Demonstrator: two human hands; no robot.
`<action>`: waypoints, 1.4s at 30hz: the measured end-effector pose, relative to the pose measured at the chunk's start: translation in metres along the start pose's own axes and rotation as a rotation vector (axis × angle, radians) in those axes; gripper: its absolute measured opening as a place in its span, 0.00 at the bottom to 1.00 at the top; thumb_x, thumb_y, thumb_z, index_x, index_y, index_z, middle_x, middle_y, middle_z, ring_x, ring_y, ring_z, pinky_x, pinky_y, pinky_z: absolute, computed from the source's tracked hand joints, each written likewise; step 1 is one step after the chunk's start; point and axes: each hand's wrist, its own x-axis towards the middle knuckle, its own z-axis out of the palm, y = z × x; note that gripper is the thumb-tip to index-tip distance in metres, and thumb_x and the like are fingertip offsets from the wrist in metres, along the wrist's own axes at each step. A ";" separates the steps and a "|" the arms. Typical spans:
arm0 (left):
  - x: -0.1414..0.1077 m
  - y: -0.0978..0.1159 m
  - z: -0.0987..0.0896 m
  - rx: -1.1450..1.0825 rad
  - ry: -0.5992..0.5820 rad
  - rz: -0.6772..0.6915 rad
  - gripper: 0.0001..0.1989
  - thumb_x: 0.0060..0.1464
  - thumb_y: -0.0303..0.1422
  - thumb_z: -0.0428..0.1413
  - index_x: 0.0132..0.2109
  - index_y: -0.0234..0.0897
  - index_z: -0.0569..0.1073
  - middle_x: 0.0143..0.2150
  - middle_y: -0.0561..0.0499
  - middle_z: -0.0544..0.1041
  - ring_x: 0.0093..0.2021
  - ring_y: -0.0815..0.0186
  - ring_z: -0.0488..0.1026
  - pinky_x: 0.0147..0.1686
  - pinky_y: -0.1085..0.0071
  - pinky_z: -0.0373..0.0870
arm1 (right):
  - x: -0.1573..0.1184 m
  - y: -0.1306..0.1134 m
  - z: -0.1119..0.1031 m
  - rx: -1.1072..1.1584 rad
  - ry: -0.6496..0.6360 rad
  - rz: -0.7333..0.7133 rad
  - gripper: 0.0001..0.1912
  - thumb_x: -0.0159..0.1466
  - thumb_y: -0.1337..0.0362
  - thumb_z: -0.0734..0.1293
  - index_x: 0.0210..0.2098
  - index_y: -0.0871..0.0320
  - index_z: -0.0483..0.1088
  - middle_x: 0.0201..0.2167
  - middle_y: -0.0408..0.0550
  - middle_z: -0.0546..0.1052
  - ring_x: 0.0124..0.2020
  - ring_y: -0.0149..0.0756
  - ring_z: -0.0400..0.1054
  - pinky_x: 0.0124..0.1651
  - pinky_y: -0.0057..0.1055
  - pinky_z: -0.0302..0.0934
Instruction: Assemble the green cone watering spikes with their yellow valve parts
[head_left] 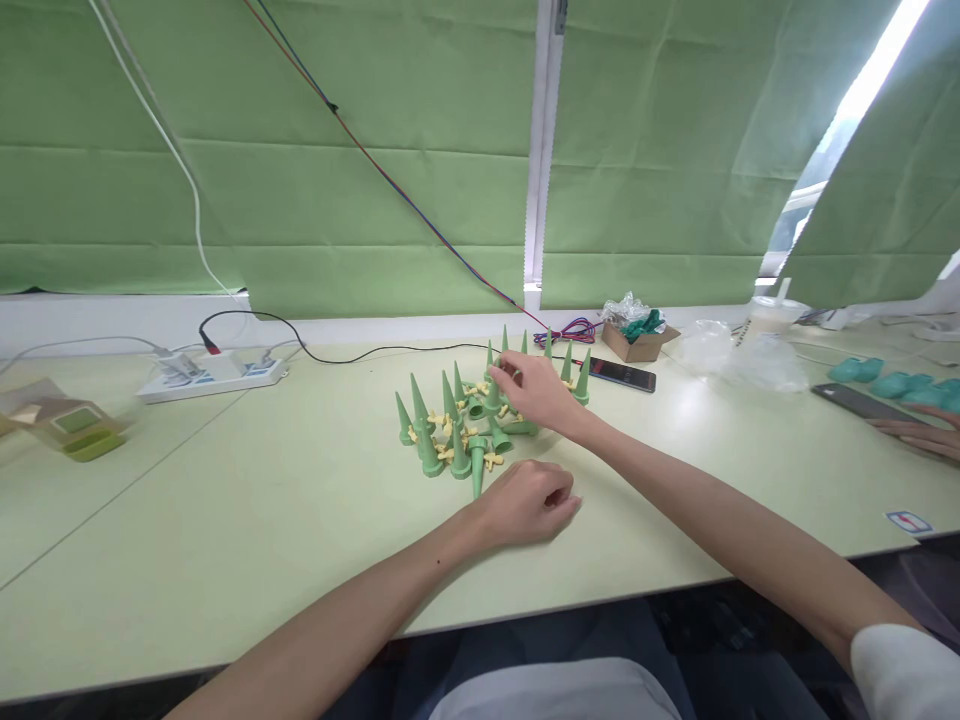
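Many green cones [430, 452], most of them upright, stand in a cluster on the pale table. Small yellow pieces [442, 420] lie among them. Reaching over the cluster from the right, my right hand [534, 388] has its thumb and fingers closed on a green cone [492, 397]. My left hand [531, 503] rests on the table in front of the cluster with its fingers curled; whether it holds anything is hidden. Close to its wrist, one green cone [478, 468] points toward me.
A phone [622, 375] and a cardboard box [637, 345] are behind right. Farther right are a cup [772, 315], plastic bags [776, 362], teal pieces [892, 384] and another person's hand [926, 432]. A power strip [217, 380] and cable lie left.
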 end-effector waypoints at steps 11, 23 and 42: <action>0.000 0.000 0.001 0.031 -0.012 0.016 0.16 0.56 0.30 0.52 0.24 0.37 0.53 0.21 0.56 0.58 0.22 0.72 0.51 0.25 0.69 0.47 | 0.042 0.004 0.038 -0.017 -0.024 -0.058 0.12 0.68 0.63 0.60 0.27 0.56 0.63 0.26 0.43 0.73 0.25 0.32 0.61 0.34 0.29 0.51; 0.000 0.001 0.000 0.034 -0.019 0.017 0.17 0.56 0.29 0.52 0.24 0.37 0.52 0.20 0.57 0.56 0.22 0.71 0.50 0.24 0.68 0.47 | 0.055 0.007 0.061 0.045 -0.148 -0.021 0.11 0.67 0.67 0.61 0.28 0.59 0.69 0.26 0.45 0.75 0.29 0.33 0.65 0.38 0.29 0.54; 0.000 0.000 0.001 0.051 -0.030 0.029 0.17 0.57 0.30 0.51 0.24 0.37 0.52 0.21 0.56 0.58 0.22 0.71 0.51 0.25 0.68 0.47 | 0.052 0.012 0.066 0.078 -0.389 0.085 0.12 0.67 0.70 0.61 0.26 0.59 0.67 0.27 0.46 0.77 0.21 0.30 0.64 0.31 0.30 0.58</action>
